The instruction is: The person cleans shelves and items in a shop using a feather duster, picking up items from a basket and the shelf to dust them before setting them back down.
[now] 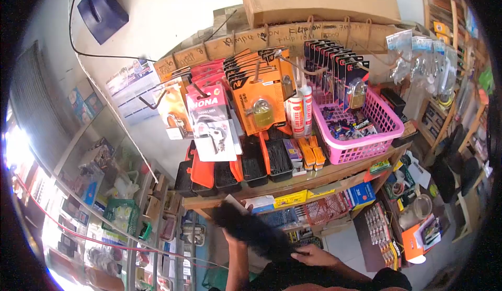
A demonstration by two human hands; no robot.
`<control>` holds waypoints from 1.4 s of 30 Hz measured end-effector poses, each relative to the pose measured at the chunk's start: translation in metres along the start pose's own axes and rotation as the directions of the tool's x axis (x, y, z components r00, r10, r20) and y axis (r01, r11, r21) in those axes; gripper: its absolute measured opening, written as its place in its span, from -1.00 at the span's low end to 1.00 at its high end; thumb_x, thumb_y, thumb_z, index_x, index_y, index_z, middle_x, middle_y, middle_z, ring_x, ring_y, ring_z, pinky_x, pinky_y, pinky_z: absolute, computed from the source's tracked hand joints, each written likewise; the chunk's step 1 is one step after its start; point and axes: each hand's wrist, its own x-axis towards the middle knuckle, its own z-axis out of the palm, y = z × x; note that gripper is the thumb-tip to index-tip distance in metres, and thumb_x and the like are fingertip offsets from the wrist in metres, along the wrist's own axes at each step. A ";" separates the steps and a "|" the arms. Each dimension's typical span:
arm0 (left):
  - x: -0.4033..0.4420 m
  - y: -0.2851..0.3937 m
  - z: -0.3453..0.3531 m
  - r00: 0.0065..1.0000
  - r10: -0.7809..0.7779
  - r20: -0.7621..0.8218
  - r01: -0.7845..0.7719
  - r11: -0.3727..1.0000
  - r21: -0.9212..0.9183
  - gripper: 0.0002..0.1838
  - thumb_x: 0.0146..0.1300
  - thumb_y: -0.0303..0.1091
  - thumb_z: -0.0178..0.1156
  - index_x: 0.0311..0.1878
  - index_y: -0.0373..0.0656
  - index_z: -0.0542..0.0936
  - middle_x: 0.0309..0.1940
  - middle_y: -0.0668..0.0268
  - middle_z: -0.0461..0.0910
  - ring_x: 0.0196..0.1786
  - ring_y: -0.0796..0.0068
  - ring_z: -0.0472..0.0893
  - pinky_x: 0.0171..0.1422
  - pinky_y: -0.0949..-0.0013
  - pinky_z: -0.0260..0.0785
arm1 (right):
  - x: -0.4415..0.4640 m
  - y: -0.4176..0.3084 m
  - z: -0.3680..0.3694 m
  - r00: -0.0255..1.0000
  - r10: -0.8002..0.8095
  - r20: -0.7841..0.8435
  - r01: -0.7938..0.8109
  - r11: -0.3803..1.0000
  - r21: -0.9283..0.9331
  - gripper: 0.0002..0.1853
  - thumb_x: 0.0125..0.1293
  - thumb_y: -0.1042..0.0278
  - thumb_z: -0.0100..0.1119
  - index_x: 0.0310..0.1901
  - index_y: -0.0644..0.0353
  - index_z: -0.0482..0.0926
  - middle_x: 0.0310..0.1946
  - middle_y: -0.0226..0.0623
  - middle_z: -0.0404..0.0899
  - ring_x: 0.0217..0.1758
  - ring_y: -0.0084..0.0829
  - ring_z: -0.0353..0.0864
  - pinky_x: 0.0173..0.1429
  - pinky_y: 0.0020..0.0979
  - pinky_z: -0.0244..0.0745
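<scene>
A black fluffy duster (259, 233) slants across the space in front of the wooden shelf (314, 178), its upper end near the shelf's left front corner and its lower end farther right, well below the front edge. The left hand (233, 238) is behind the upper part, touching it; the duster hides most of the fingers, so how far they close cannot be told. The right hand (315, 256) has its fingers bent, tips against the lower end; whether they pinch it is unclear. Along the shelf's front edge, black bins (254, 168) stand toward the left corner, under hanging padlock packets (257, 100). Orange boxes (310, 153) sit right of them, then a pink basket (361, 149) toward the right corner, with small packets inside. White-and-red tubes (299, 114) stand behind the boxes.
</scene>
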 end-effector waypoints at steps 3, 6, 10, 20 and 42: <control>-0.003 0.003 -0.022 0.997 0.058 -0.043 -0.047 0.973 0.227 -0.48 0.45 -0.02 -0.09 0.35 -0.07 0.40 0.21 0.21 0.51 0.27 0.12 0.46 0.48 -0.02 0.18 | 0.010 0.017 0.006 0.989 -0.120 -0.091 0.116 0.992 -0.053 -0.62 0.46 0.07 0.15 -0.33 0.27 0.54 -0.62 -0.53 0.35 -0.51 -0.70 0.31 -0.42 -0.50 0.25; -0.002 0.017 -0.001 0.986 -0.033 -0.163 0.016 0.995 -0.103 -0.52 0.46 -0.07 -0.09 0.31 -0.12 0.42 0.13 0.21 0.52 0.19 0.16 0.48 0.46 0.00 0.20 | 0.013 -0.004 0.008 0.994 0.037 -0.107 -0.030 0.997 0.068 -0.61 0.46 0.09 0.15 -0.38 0.28 0.52 -0.61 -0.54 0.36 -0.49 -0.69 0.32 -0.41 -0.50 0.25; -0.005 0.027 -0.017 0.990 0.091 -0.110 -0.099 0.993 -0.066 -0.54 0.51 -0.15 -0.17 0.35 -0.15 0.37 0.25 0.19 0.45 0.30 0.12 0.42 0.49 -0.06 0.17 | 0.028 0.006 0.019 0.988 -0.153 -0.019 0.151 0.985 -0.079 -0.59 0.46 0.10 0.15 -0.48 0.22 0.48 -0.65 -0.53 0.33 -0.53 -0.67 0.32 -0.43 -0.52 0.24; -0.005 0.046 -0.047 0.993 0.046 -0.113 -0.051 0.998 -0.041 -0.48 0.52 -0.01 -0.22 0.33 -0.13 0.39 0.24 0.14 0.46 0.32 0.12 0.41 0.43 -0.07 0.22 | 0.031 -0.005 0.038 0.996 -0.060 -0.066 0.058 0.998 -0.031 -0.61 0.45 0.09 0.17 -0.35 0.32 0.55 -0.61 -0.50 0.32 -0.45 -0.69 0.28 -0.37 -0.48 0.29; -0.013 0.054 -0.122 0.992 0.117 0.038 -0.120 0.990 0.080 -0.45 0.53 0.03 -0.24 0.44 -0.04 0.29 0.41 0.31 0.33 0.43 0.15 0.33 0.56 -0.01 0.01 | 0.053 0.001 0.055 0.995 0.020 0.097 0.001 0.978 -0.209 -0.58 0.42 0.00 0.18 -0.18 0.31 0.64 -0.53 -0.14 0.54 -0.41 -0.55 0.44 -0.23 -0.38 0.43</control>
